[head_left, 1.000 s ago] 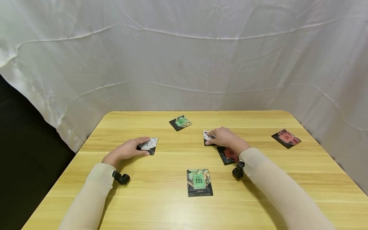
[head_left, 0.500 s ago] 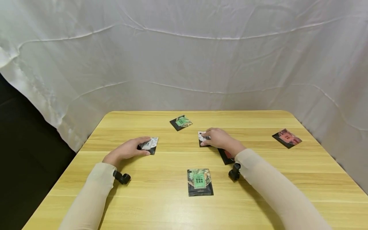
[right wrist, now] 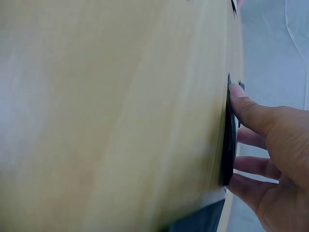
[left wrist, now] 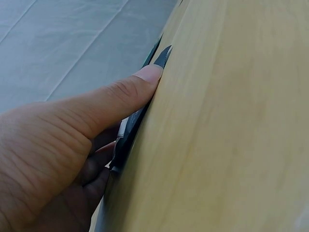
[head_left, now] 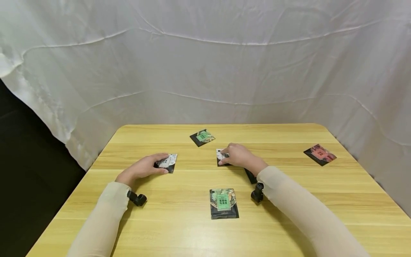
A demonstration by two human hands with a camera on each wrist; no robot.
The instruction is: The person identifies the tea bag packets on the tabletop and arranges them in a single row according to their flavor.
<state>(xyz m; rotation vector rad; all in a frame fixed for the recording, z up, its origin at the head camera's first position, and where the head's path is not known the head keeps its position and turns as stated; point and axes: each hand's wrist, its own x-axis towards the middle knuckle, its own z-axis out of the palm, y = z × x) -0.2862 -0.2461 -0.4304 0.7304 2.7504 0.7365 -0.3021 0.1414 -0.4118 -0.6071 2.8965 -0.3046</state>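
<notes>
Left of centre on the table, my left hand [head_left: 144, 167] holds a white-and-black tea sachet [head_left: 171, 161], thumb on its near edge and fingers over the far side. In the left wrist view the thumb presses the dark edge of this sachet [left wrist: 133, 128] close to the wood. My right hand [head_left: 239, 156] grips a second white-and-black tea sachet [head_left: 219, 155] near the middle; the hand covers much of it. The right wrist view shows that sachet [right wrist: 229, 145] edge-on between thumb and fingers. Behind the right wrist, a dark sachet [head_left: 250, 176] is mostly hidden.
One green-labelled tea sachet [head_left: 224, 203] lies front centre, another green sachet [head_left: 202, 137] at the back. A red-labelled sachet [head_left: 320, 154] lies far right. The wooden table [head_left: 173, 221] ends at a pale curtain [head_left: 205, 78].
My right hand has slid leftward with its white sachet, toward the left hand. The right forearm now covers more of the dark red-labelled sachet. My left hand has stayed in place.
</notes>
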